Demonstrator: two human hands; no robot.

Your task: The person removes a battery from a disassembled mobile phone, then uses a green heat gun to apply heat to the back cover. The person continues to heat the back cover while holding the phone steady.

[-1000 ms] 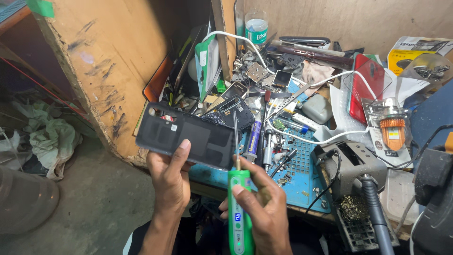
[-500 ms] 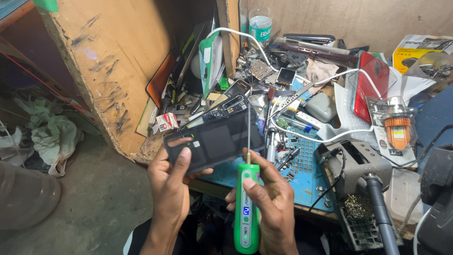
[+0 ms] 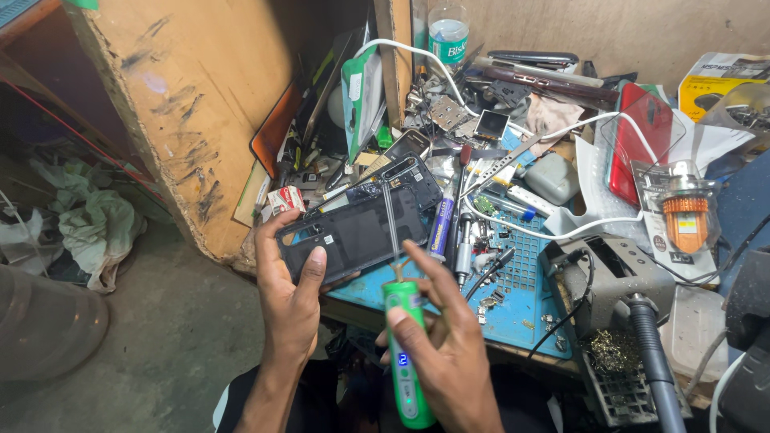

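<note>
Holding: left hand (image 3: 290, 298) clamped on the black phone back cover (image 3: 361, 228), mid-frame
Driving: right hand (image 3: 449, 353) wrapped around green electric screwdriver (image 3: 405, 353), bit touching the cover
Underneath: blue mat (image 3: 513, 297), cluttered

Black opened phone (image 3: 353, 232), tilted above blue mat; green electric screwdriver (image 3: 405, 353), bit upright against it.

One head-worn camera looks steeply down and forward from close above the person's lap. It faces the cluttered bench (image 3: 513, 309), whose near edge runs across mid-frame, with the floor (image 3: 152, 321) at lower left.
</note>
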